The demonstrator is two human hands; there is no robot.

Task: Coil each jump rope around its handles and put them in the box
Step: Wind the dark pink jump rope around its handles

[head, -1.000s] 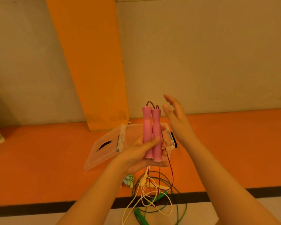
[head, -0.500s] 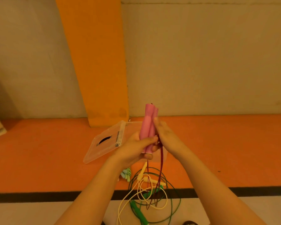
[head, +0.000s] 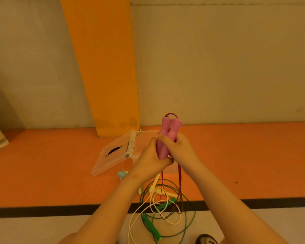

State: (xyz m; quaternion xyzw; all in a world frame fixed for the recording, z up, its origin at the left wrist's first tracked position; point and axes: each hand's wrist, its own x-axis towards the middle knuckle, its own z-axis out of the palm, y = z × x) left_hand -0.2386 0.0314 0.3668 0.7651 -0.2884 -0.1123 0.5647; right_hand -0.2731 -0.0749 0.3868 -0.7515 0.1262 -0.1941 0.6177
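Two pink jump-rope handles (head: 167,136) stand upright side by side above the floor. My left hand (head: 151,161) grips their lower ends. My right hand (head: 180,150) curls around the handles and the dark red cord (head: 180,180), which hangs down to the floor. Behind my hands sits a clear plastic box (head: 143,138), mostly hidden, with its clear lid (head: 113,155) lying open to the left. On the floor below lie a green jump rope (head: 151,228) and a yellow jump rope (head: 157,191), tangled together.
A light blue handle (head: 122,174) lies on the orange floor near the lid. An orange pillar (head: 104,67) and a beige wall stand behind the box. A black stripe (head: 42,210) crosses the floor. A dark round object (head: 207,240) shows at the bottom edge.
My right hand has come down from open beside the handles and now grips the handles and cord. The handles stay held in my left hand.
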